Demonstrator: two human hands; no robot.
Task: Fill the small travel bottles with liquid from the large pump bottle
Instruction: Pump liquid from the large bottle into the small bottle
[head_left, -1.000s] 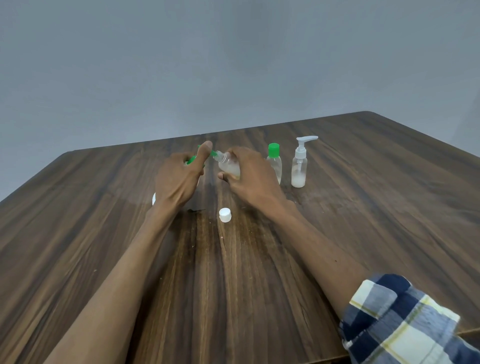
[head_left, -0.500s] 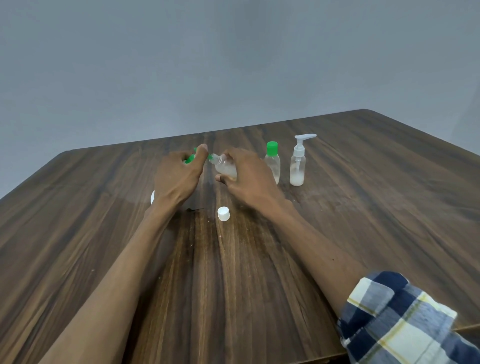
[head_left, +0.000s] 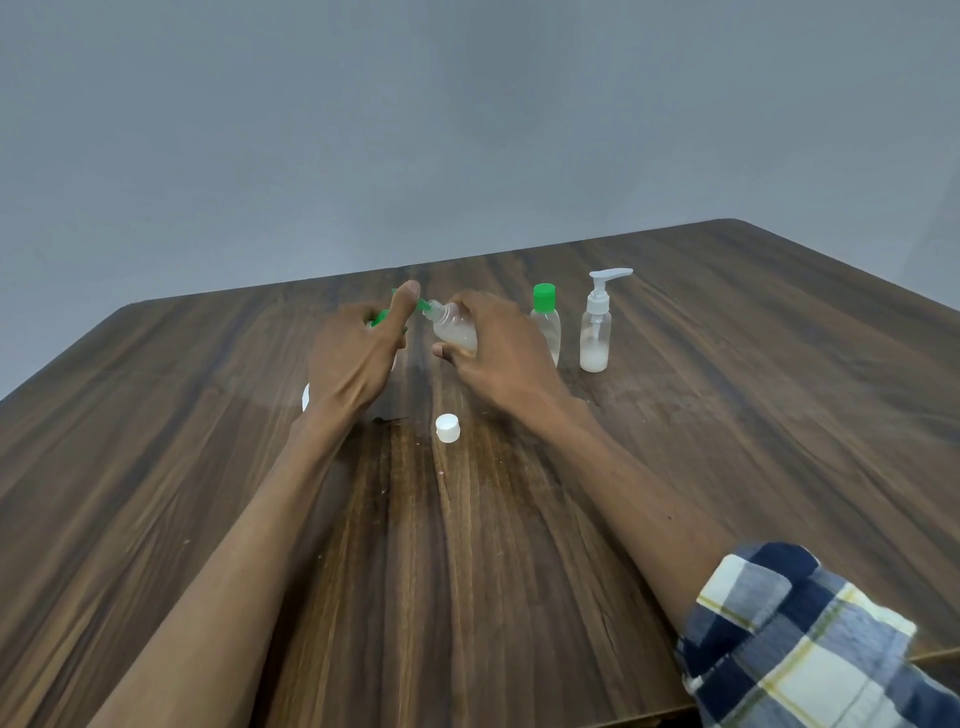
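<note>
Above the table (head_left: 727, 415), the right hand (head_left: 498, 353) grips a tilted small bottle (head_left: 454, 332) against the green nozzle (head_left: 423, 306) the left hand (head_left: 358, 353) presses; any slip could spill liquid.

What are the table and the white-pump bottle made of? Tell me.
Table: looks like dark wood or wood-look laminate, with streaky grain and a slight sheen. White-pump bottle: probably clear glossy plastic, since the whitish liquid shows through; its pump looks like opaque white plastic.
</note>
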